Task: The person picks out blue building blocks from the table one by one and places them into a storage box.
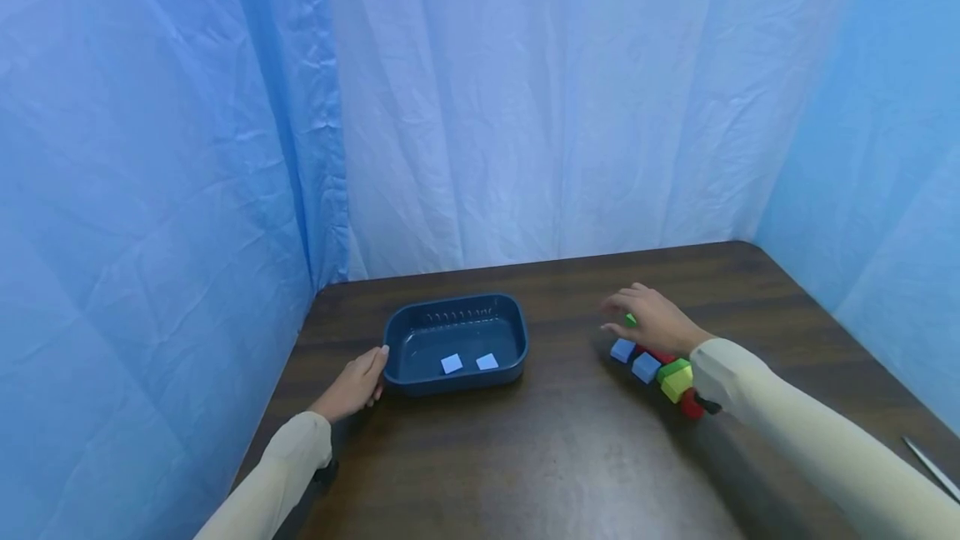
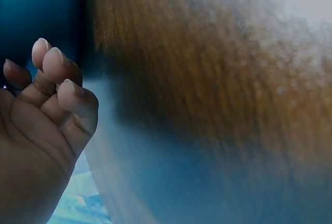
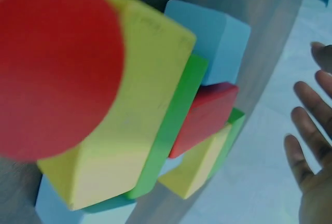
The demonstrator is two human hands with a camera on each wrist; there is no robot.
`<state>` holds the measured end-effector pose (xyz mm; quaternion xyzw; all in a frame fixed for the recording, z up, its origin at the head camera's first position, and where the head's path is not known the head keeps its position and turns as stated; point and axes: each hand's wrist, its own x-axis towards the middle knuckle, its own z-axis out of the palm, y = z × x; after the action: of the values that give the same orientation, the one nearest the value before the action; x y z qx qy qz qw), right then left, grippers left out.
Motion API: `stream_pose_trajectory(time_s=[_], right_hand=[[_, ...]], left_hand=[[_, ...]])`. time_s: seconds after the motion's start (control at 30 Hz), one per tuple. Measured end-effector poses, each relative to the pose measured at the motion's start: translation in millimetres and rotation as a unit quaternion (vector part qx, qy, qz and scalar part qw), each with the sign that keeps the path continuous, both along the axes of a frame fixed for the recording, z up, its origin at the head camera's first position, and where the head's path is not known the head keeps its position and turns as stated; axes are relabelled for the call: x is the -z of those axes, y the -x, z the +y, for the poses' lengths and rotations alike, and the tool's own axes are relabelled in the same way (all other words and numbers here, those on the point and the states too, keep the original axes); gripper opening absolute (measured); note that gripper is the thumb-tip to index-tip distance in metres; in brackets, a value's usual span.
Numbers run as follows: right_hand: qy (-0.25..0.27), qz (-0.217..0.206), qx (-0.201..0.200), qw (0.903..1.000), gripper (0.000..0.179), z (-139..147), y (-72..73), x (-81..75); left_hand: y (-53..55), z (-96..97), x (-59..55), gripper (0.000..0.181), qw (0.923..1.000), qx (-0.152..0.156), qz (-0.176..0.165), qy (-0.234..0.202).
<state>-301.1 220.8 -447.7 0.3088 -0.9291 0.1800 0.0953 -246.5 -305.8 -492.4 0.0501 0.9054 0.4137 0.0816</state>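
Note:
My left hand (image 1: 354,380) grips the left rim of a dark blue plastic tray (image 1: 456,385), thumb on the rim and fingers outside. In the left wrist view the fingers (image 2: 70,99) are curled beside the tray wall (image 2: 39,16). Two small pale blue pieces (image 1: 452,363) lie in the tray. Over a cluster of blocks at the right, my right hand (image 1: 648,319) hovers with relaxed, spread fingers, holding nothing. The right wrist view shows a red round block (image 3: 57,68), yellow block (image 3: 129,99), green block (image 3: 171,125), blue block (image 3: 207,40) and red block (image 3: 205,115).
All this is on a dark wooden table (image 1: 525,457). A thin pale stick-like object (image 1: 932,467) lies by its right edge. Light blue curtains (image 1: 540,107) enclose the back and both sides.

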Motion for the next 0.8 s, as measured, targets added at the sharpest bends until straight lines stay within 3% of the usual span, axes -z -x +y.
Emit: stream_pose_trajectory(time_s=[0.5, 0.8], right_hand=[[0.002, -0.025, 0.036, 0.999, 0.032, 30.6, -5.4, 3.0], [-0.01, -0.053, 0.087, 0.9947, 0.039, 53.8, -9.1, 2.3]], left_hand=[[-0.7, -1.7, 0.4, 0.047, 1.0, -0.004, -0.006, -0.001], [0.3, -2.7, 0.5, 0.05, 1.0, 0.004, -0.002, -0.006]])
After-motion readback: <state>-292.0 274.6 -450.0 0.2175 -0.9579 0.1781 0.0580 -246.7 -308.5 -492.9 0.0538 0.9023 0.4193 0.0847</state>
